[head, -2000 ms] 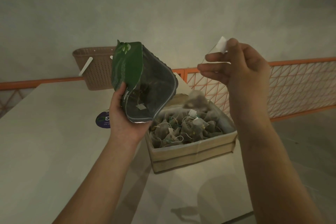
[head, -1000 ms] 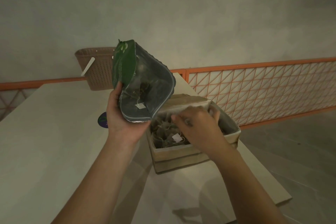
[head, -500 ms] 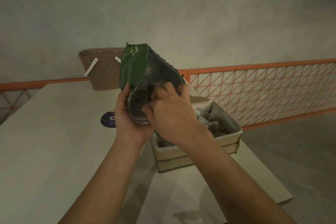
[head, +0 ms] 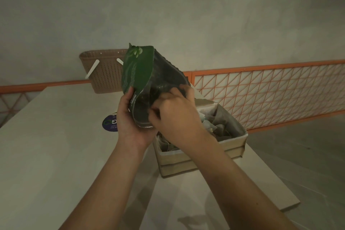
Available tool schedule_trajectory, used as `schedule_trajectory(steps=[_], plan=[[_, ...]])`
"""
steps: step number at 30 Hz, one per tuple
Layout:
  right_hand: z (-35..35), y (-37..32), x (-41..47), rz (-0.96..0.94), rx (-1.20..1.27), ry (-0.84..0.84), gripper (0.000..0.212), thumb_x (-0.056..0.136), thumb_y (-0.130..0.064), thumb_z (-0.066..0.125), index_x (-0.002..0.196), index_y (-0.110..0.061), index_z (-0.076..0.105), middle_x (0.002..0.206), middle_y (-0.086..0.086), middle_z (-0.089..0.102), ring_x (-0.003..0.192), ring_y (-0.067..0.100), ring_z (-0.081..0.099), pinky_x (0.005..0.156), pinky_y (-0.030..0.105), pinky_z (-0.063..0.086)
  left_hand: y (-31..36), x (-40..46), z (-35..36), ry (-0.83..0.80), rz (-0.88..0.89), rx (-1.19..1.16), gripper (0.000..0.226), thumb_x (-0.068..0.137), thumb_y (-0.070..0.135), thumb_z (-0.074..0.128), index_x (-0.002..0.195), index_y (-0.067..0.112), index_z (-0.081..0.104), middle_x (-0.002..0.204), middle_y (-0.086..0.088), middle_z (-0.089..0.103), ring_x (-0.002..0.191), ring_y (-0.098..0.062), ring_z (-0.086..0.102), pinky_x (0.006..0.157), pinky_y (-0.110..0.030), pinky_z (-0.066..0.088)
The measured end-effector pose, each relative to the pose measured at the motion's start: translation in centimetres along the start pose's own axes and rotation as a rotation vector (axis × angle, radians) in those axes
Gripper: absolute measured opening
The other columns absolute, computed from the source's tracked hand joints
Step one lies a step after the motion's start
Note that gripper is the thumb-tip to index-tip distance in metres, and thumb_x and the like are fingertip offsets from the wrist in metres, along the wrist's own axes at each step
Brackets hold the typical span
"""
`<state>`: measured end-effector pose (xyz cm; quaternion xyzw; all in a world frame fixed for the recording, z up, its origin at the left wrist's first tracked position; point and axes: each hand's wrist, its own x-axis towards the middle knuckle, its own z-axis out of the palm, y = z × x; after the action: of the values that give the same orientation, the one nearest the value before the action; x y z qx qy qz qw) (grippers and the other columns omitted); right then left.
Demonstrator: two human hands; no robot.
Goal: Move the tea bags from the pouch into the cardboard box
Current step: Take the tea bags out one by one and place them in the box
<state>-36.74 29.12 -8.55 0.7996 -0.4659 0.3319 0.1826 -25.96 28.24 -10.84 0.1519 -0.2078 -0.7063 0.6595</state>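
The left hand [head: 128, 119] grasps the green pouch [head: 140, 73]; the right hand [head: 173, 112] reaches inside, fingers curled, their hold unclear. Tea bags [head: 218, 127] fill the cardboard box [head: 233, 147] at four o'clock.

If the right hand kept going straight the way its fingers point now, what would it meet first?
The right hand has its fingers inside the mouth of the green pouch, so it would likely meet the pouch's inner wall or contents first; depth inside is unclear.

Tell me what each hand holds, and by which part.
Left hand grips the green pouch by its lower left edge. Right hand reaches into its mouth; any grip is hidden.
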Motion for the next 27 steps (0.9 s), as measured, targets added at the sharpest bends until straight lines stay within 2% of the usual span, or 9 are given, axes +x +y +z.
schedule_trajectory(steps=[2, 4, 7, 10, 12, 16, 20, 24, 27], plan=[[-0.1, 0.4, 0.1, 0.017, 0.100, 0.149, 0.028, 0.085, -0.032, 0.052, 0.074, -0.019, 0.074, 0.076, -0.002, 0.067, 0.082, 0.020, 0.060, 0.095, 0.036, 0.034, 0.1, -0.1, 0.1, -0.008, -0.006, -0.001, 0.046, 0.094, 0.046, 0.050, 0.124, 0.015, 0.068, 0.123, -0.007, 0.070, 0.110, -0.023, 0.067, 0.097, -0.032, 0.050], [-0.8, 0.9, 0.3, 0.044, 0.286, 0.241, 0.026, 0.087, -0.029, 0.052, 0.080, -0.016, 0.074, 0.081, -0.002, 0.067, 0.081, 0.017, 0.060, 0.087, 0.031, 0.039, 0.1, -0.2, 0.2, -0.016, -0.013, 0.009, 0.045, 0.091, 0.048, 0.052, 0.119, 0.017, 0.069, 0.115, -0.006, 0.072, 0.101, -0.022, 0.070, 0.088, -0.032, 0.053], [-2.2, 1.6, 0.4, 0.115, 0.535, 0.329, 0.020, 0.090, -0.024, 0.059, 0.087, -0.012, 0.074, 0.084, -0.001, 0.068, 0.077, 0.011, 0.060, 0.074, 0.026, 0.049, -0.2, -0.2, 0.3, -0.025, -0.029, -0.006, 0.045, 0.091, 0.048, 0.053, 0.117, 0.016, 0.071, 0.116, -0.009, 0.073, 0.098, -0.025, 0.072, 0.082, -0.033, 0.059], [-3.9, 2.3, 0.7, 0.242, 0.641, 0.356, 0.012, 0.093, -0.019, 0.062, 0.092, -0.013, 0.072, 0.083, -0.006, 0.066, 0.071, 0.006, 0.060, 0.063, 0.015, 0.048, -0.4, -0.1, 0.5, -0.039, -0.041, -0.038, 0.048, 0.094, 0.048, 0.052, 0.128, 0.019, 0.068, 0.134, -0.011, 0.066, 0.116, -0.030, 0.068, 0.092, -0.040, 0.059], [-5.0, 2.9, 0.8, 0.326, 0.719, 0.333, 0.012, 0.095, -0.019, 0.060, 0.094, -0.014, 0.070, 0.082, -0.010, 0.066, 0.071, 0.005, 0.062, 0.059, 0.014, 0.050, -0.5, 0.2, 0.4, -0.046, -0.043, -0.055, 0.048, 0.094, 0.048, 0.052, 0.132, 0.021, 0.066, 0.143, -0.009, 0.060, 0.130, -0.028, 0.057, 0.098, -0.041, 0.054], [-7.3, 3.9, 1.1, 0.463, 1.037, 0.305, 0.018, 0.100, -0.017, 0.052, 0.104, -0.005, 0.065, 0.091, 0.003, 0.073, 0.056, 0.015, 0.065, 0.055, 0.027, 0.057, -0.9, 0.6, 0.5, -0.036, -0.056, -0.087, 0.051, 0.093, 0.049, 0.055, 0.137, 0.025, 0.063, 0.143, -0.006, 0.061, 0.130, -0.027, 0.057, 0.089, -0.036, 0.058], [-9.2, 4.6, 0.9, 0.528, 1.304, 0.360, 0.023, 0.104, -0.016, 0.044, 0.110, 0.003, 0.057, 0.093, 0.011, 0.074, 0.059, 0.027, 0.068, 0.055, 0.031, 0.057, -1.6, 0.4, 1.0, -0.026, -0.059, -0.080, 0.041, 0.096, 0.048, 0.053, 0.108, 0.019, 0.079, 0.127, -0.009, 0.070, 0.100, -0.030, 0.074, 0.078, -0.037, 0.061], [-10.3, 6.1, 0.1, 0.543, 1.303, 0.402, 0.022, 0.105, -0.017, 0.043, 0.108, -0.001, 0.057, 0.088, 0.012, 0.074, 0.065, 0.027, 0.071, 0.060, 0.031, 0.057, -1.8, 0.5, 1.1, -0.036, -0.048, -0.081, 0.041, 0.097, 0.048, 0.052, 0.120, 0.022, 0.074, 0.134, -0.009, 0.067, 0.118, -0.031, 0.066, 0.082, -0.038, 0.061], [-10.0, 7.7, -1.0, 0.575, 1.242, 0.387, 0.021, 0.104, -0.017, 0.044, 0.104, -0.002, 0.059, 0.083, 0.011, 0.073, 0.067, 0.025, 0.070, 0.063, 0.032, 0.058, -2.0, 0.6, 1.2, -0.051, -0.041, -0.101, 0.045, 0.097, 0.048, 0.052, 0.134, 0.025, 0.065, 0.135, -0.009, 0.066, 0.123, -0.030, 0.064, 0.084, -0.039, 0.061]])
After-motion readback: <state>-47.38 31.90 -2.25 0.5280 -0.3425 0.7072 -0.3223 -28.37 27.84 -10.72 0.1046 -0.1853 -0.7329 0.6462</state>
